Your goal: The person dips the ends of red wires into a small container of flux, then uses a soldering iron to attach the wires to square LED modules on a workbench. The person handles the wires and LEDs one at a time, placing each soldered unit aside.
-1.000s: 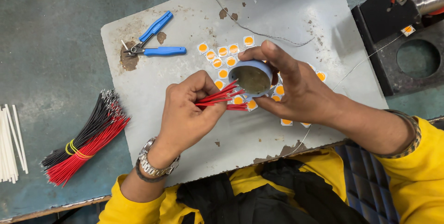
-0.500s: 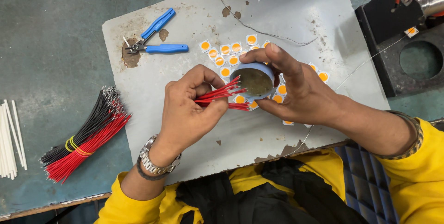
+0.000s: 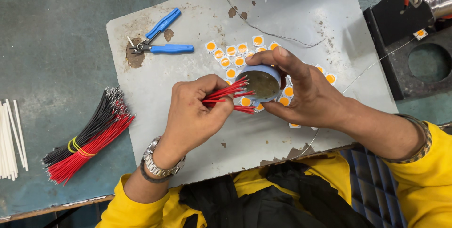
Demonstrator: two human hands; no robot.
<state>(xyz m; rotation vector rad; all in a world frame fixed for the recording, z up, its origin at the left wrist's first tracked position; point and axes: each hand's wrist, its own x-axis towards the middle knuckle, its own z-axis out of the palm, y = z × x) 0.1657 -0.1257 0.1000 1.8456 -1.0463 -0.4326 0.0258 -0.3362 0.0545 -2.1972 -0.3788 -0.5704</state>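
My left hand (image 3: 195,110) pinches a small bunch of short red wires (image 3: 230,95), with their ends pointing into a round blue tin (image 3: 260,83) of brownish paste. My right hand (image 3: 306,91) grips that tin from the right and tilts it toward the wires. Both hands hover over a grey metal sheet (image 3: 292,16) on the workbench. Several small square chips with orange centres (image 3: 234,51) lie on the sheet around and under the tin.
Blue-handled cutters (image 3: 162,39) lie at the sheet's upper left. A banded bundle of black and red wires (image 3: 87,138) rests on the bench at left, with white sticks (image 3: 9,138) at the far left edge. A black fixture (image 3: 414,49) stands at right. A thin solder wire (image 3: 282,35) crosses the sheet.
The hands have stayed almost in place; the left hand keeps the red wire ends at the tin, shifting them only slightly.
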